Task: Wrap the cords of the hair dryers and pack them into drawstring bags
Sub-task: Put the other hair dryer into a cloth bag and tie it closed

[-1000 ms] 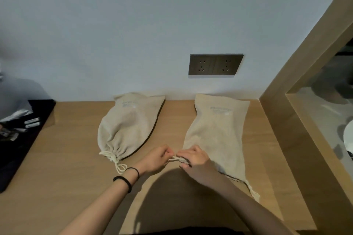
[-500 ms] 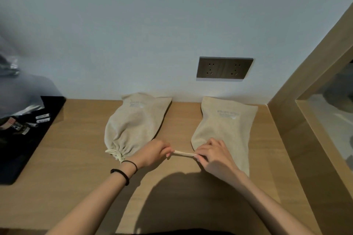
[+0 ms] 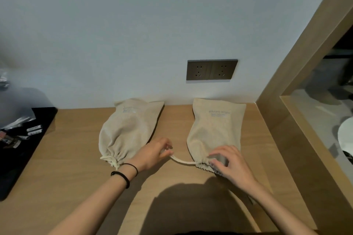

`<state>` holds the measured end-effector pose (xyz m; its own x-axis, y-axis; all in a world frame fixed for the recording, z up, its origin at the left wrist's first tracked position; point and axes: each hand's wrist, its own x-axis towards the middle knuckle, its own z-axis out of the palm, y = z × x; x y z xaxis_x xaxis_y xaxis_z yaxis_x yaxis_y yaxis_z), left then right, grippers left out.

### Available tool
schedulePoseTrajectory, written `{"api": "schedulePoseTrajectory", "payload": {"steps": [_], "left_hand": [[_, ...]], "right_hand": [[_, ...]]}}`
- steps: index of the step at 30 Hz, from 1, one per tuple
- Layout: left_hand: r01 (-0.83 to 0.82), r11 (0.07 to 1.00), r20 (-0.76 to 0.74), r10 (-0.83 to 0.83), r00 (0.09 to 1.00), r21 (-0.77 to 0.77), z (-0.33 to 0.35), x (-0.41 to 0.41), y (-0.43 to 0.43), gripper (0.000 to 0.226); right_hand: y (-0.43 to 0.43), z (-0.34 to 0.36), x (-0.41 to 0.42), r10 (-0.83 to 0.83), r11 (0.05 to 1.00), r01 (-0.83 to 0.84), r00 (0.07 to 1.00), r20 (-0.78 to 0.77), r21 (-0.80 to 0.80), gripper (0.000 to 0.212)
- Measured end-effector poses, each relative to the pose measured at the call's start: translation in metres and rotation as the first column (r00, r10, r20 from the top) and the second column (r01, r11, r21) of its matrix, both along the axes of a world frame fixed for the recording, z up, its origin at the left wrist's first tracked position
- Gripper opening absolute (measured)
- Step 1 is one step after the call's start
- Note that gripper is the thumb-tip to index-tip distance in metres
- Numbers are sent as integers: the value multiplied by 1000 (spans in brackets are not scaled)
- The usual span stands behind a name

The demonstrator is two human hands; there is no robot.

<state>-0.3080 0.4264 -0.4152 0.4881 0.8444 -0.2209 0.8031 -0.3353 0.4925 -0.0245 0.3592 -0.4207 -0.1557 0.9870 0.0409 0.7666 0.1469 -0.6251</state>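
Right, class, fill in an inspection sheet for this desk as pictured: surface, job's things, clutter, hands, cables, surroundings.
Surface: wooden desk, shadowed at front.
Job's things: left bag cinched shut; right bag mouth gathered, drawstring drawn out leftward.
Clutter: black tray with small packets, far left.
Hands: left hand pinches drawstring; right hand grips right bag's mouth.
Cables: nothing seen.
Surroundings: socket panel on wall; wooden frame at right.
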Motion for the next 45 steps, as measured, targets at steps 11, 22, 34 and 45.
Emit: {"api": "schedulePoseTrajectory", "payload": {"steps": [11, 22, 34, 45], "left_hand": [[347, 924, 77, -362, 929, 159, 5, 116, -40, 43], [498, 845, -101, -487, 867, 194, -11, 179, -75, 48], [489, 770, -42, -519, 854, 409, -15, 166, -53, 42], [360, 834, 31, -409, 912, 419, -21, 136, -50, 49]], "right_hand": [[-65, -33, 51, -303, 894, 345, 935, 182, -287, 28], [-95, -20, 50, -355, 913, 363, 932, 77, -184, 18], [-123, 45, 70, -395, 908, 419, 877, 272, -31, 23], [-131, 15, 75, -563, 783, 593, 804, 191, -188, 14]]}}
